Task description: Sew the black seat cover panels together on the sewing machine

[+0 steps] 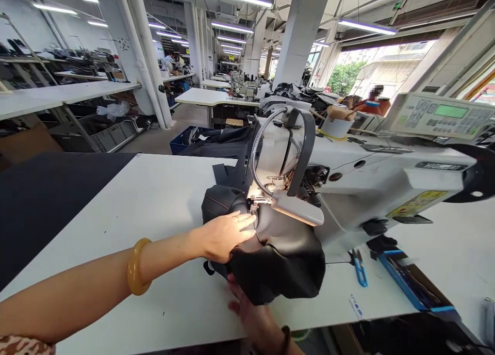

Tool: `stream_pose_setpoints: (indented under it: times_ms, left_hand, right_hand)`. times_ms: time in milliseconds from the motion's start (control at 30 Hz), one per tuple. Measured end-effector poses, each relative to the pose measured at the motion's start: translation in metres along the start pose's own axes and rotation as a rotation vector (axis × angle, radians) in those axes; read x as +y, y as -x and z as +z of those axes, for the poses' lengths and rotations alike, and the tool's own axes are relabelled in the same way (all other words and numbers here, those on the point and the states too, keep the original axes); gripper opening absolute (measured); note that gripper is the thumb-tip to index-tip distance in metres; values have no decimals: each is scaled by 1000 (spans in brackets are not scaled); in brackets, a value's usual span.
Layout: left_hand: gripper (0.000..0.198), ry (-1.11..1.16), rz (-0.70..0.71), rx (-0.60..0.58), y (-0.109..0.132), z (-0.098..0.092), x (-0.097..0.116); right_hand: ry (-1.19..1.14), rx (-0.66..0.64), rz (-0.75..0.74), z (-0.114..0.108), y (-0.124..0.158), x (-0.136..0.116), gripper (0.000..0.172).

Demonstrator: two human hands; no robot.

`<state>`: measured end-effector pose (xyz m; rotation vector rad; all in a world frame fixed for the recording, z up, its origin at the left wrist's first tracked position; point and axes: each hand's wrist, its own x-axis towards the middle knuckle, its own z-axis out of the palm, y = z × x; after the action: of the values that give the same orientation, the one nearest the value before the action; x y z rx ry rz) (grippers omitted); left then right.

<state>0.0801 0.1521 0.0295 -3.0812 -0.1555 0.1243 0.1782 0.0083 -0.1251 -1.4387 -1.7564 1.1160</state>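
Observation:
A black leather-like cover (282,267) lies bunched under the needle area of a grey sewing machine (348,205). My left hand (228,235) rests flat on top of the cover, fingers stretched toward the lit presser foot (253,204). Below the cover's near edge is my right hand (251,313), smeared by motion and partly hidden by the material. Its fingertips are at the cover's underside; whether they grip it does not show. A lamp (297,208) on a bendy metal neck shines on the stitching spot.
Blue thread snips (360,270) lie right of the cover, beside a blue-edged box (415,283). Dark fabric (58,190) covers the table's left side. A control panel (441,115) stands on the machine. Behind, a blue crate (189,138) holds dark pieces.

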Motion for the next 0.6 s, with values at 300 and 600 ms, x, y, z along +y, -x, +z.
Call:
stream_pose_setpoints:
  times_ms: [300,600]
  left_hand:
    - [64,-74,82,80,8,10,-12]
    - [45,-178,123,99,13,15,-18]
  right_hand:
    - [516,325,-122,-157,75,-4,31]
    - [933,-131,-606,-191,-16,-95,34]
